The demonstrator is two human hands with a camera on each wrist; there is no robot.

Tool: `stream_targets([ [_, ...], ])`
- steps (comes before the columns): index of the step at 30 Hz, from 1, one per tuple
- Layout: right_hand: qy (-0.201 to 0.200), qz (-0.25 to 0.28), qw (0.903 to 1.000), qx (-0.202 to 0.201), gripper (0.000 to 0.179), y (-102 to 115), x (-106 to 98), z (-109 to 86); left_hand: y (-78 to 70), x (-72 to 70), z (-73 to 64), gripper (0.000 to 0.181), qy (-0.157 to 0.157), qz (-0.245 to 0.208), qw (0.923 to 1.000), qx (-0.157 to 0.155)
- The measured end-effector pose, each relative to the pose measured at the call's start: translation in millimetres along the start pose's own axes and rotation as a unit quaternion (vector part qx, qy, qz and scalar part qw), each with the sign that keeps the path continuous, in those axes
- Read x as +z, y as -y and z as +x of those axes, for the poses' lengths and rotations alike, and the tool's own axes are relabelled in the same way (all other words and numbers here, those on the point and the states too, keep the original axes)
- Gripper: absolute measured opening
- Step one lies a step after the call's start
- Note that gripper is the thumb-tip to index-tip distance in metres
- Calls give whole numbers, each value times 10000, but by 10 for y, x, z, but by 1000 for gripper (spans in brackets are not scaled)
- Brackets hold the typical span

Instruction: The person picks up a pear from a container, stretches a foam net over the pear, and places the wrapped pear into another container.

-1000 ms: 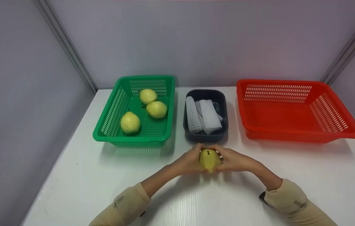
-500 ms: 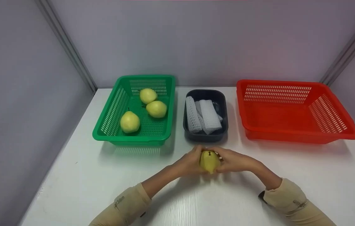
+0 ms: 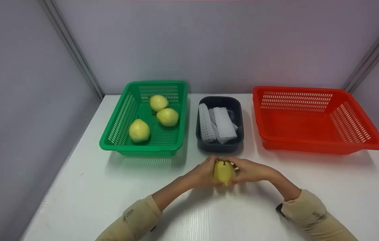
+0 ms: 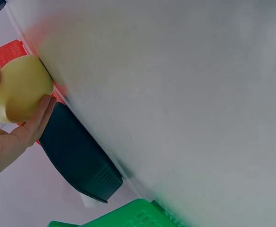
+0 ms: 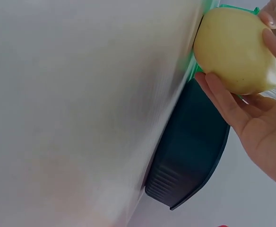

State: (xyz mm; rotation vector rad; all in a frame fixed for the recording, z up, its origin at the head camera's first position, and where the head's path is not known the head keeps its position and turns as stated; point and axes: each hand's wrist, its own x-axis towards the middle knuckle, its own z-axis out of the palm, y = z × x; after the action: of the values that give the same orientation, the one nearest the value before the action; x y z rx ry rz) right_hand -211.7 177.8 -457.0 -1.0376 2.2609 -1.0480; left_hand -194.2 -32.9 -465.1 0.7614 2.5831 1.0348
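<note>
A yellow pear (image 3: 224, 173) is held between both hands in front of the dark container, its stem showing on top in the head view. My left hand (image 3: 204, 174) grips it from the left, thumb on the near side and fingers round the far side. From the right, my right hand (image 3: 249, 170) grips the same pear. In the left wrist view the pear (image 4: 24, 90) sits between thumb and fingers. The right wrist view shows the pear (image 5: 237, 49) with the fingers spread along it and the thumb opposite.
Behind the hands, a dark container (image 3: 220, 147) holds several white foam net sleeves (image 3: 225, 124). To its left, a green basket (image 3: 149, 147) holds three pears (image 3: 139, 130). A red basket (image 3: 310, 144) stands at the right on the white table (image 3: 109, 201).
Over the last second, the hands and pear have shifted very slightly towards the person, with the pear turning a little. The baskets and container keep their places.
</note>
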Motion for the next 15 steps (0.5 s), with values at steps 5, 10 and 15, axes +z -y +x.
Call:
stream_targets([
  [5,27,149,9998,-86,70,-14,-5,10,10,-1,2,67,-24,71,9998,196],
  [10,99,544,9984,-74,69,-25,-38,1,0,-37,3,74,12,4,10000,64],
  [15,-46,1023,9946,178,64,-15,-154,-46,-32,-136,35,80,-232,-221,9995,-85],
])
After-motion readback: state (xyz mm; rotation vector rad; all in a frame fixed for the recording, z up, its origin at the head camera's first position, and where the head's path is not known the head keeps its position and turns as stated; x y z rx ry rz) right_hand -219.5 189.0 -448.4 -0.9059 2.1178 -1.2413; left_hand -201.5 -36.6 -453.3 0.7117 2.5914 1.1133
